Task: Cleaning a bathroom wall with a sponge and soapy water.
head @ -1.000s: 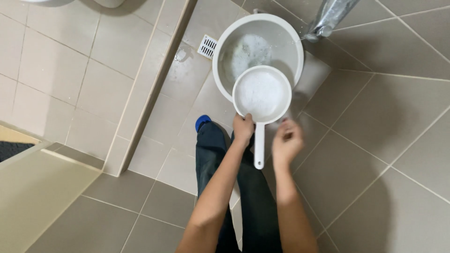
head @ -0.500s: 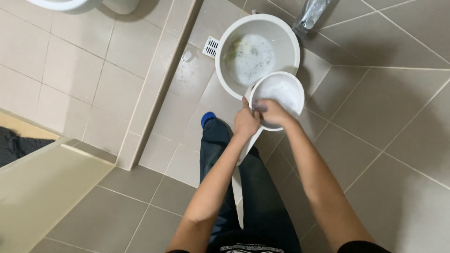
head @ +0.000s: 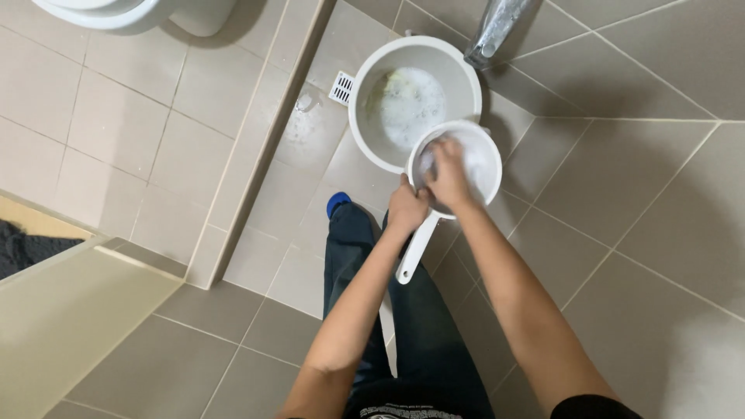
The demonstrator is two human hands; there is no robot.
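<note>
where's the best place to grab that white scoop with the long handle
Grip the white scoop by its long handle, coming from the person's side. The handle juts out toward the legs, clear of the bucket; the left hand holds where it meets the bowl.

The grey tiled floor (head: 636, 202) carries a white bucket (head: 371, 132) of sudsy water, with a small white drain grate (head: 341, 88) just beside it and a foam patch (head: 301, 124) near that grate.
</note>
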